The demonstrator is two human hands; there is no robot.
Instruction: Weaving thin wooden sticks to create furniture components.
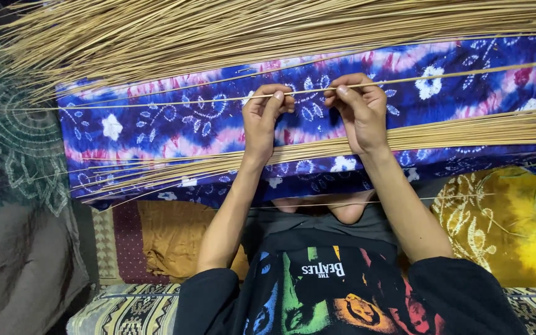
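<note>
Blue and purple batik cloth point(156, 133) with white flowers spreads across the middle of the head view and carries the work, with a green patterned cloth point(7, 149) off its left edge and a yellow cloth point(516, 223) past its near right corner.

Along the far edge of the batik cloth lies a thick heap of thin tan sticks point(249, 25), fanned out towards the left. A second, flatter bundle of sticks point(466, 130) runs along the near edge, passing under both wrists.

Between the two bundles, over the middle of the cloth, the left hand point(262, 121) and the right hand point(358, 108) hold one single stick point(454, 75). Each hand pinches it between thumb and fingertips, the two grips close together near the stick's middle. Its long axis runs left to right across the cloth, with the right end tilted slightly towards the far edge and reaching nearly to the right edge. The left end reaches out over the green cloth.

The stick looks very light, thin and springy, stiff along its length but likely to snap if bent sharply. A light fingertip pinch near the middle, as here, seems enough. Held by one end, the long free length would probably sag and whip.
</note>
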